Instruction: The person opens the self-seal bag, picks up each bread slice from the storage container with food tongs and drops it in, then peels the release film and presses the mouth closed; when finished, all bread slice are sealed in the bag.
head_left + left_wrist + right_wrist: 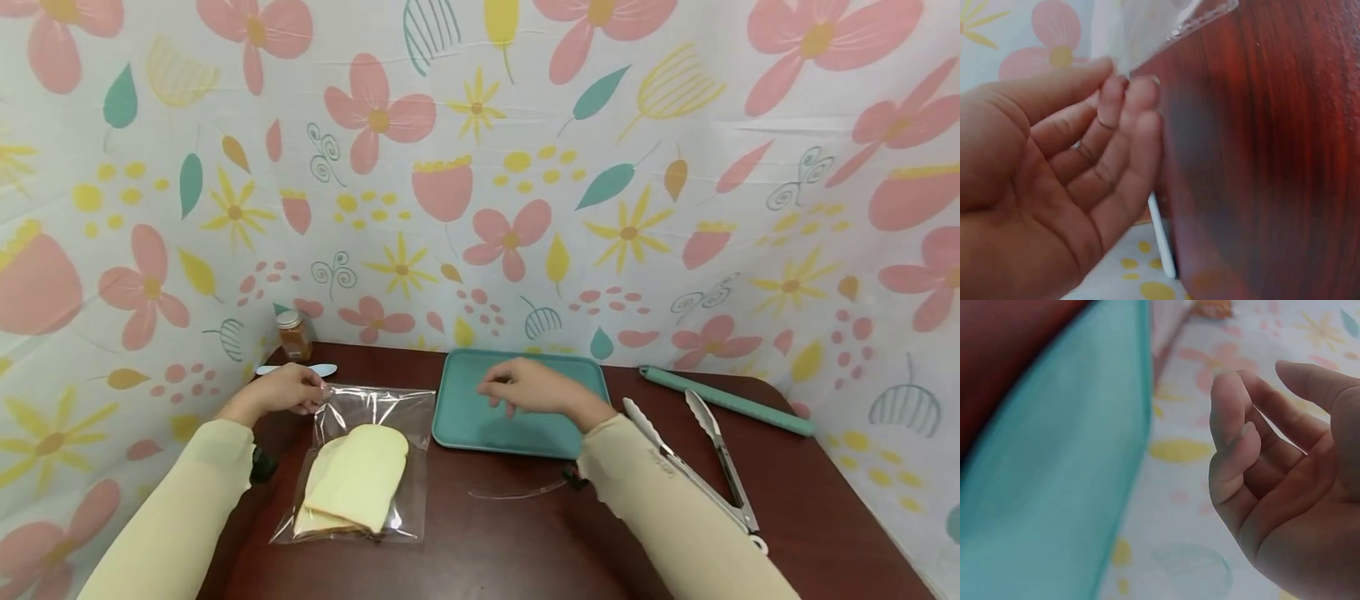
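Observation:
A clear plastic bag (375,417) with slices of white bread (358,477) lies flat on the dark wooden table (525,542). My left hand (315,396) pinches the bag's top left corner. The left wrist view shows the thumb and fingertips of this left hand (1119,81) closed on the bag's clear edge (1147,31). My right hand (498,392) hovers over the teal tray (465,421), fingers loosely curled and holding nothing. In the right wrist view the right hand (1260,378) is empty, with the tray (1054,487) beside it.
Metal tongs (708,450) and a teal rod (723,402) lie right of the tray. A spice jar (294,335) and a white spoon (296,369) sit at the back left. A thin clear strip (517,492) lies in front of the tray. Flowered cloth walls enclose the table.

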Action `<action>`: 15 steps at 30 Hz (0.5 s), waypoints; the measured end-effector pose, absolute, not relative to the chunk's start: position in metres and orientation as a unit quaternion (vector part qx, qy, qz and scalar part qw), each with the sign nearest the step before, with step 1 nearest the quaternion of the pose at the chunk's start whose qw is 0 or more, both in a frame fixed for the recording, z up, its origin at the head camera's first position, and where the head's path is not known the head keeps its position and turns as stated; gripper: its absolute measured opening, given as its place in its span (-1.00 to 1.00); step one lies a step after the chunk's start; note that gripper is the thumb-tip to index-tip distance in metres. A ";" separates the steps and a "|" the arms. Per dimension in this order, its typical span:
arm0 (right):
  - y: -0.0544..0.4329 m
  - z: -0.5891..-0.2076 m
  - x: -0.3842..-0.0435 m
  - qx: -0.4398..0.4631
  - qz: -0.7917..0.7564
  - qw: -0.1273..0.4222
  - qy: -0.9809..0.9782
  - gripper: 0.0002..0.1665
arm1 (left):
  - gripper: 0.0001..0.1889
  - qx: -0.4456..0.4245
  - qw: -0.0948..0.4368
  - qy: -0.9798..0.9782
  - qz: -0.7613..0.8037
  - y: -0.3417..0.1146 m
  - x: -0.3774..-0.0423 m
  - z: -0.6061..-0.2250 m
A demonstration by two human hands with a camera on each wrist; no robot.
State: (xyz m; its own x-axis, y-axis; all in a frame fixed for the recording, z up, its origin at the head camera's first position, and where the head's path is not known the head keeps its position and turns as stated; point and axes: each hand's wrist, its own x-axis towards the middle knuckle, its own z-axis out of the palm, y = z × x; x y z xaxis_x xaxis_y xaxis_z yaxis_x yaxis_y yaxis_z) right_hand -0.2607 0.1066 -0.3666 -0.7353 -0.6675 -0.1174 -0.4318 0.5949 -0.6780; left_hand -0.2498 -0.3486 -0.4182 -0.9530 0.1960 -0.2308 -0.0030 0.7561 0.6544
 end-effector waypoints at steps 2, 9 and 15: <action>0.127 -0.356 -0.257 -0.305 -0.323 0.168 0.880 -0.66 | -0.67 0.046 0.128 0.941 0.311 -0.346 -0.249 -0.415; 0.196 -0.310 -0.224 -0.279 -0.271 0.061 0.919 -0.67 | -0.56 0.036 -0.029 0.977 0.208 -0.322 -0.220 -0.371; 0.229 -0.281 -0.181 -0.267 -0.166 -0.105 0.943 -0.81 | -0.74 0.099 -0.186 0.961 0.178 -0.283 -0.174 -0.323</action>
State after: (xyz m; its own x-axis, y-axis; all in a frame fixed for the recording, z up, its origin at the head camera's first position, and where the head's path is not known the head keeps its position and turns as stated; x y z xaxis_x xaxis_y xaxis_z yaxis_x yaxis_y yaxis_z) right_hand -0.1807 0.2291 -0.2811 -0.8354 -0.4695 0.2860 -0.5388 0.8023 -0.2570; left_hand -0.1737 -0.2830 -0.3225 -0.9115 0.1235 0.3924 0.2556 0.9175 0.3049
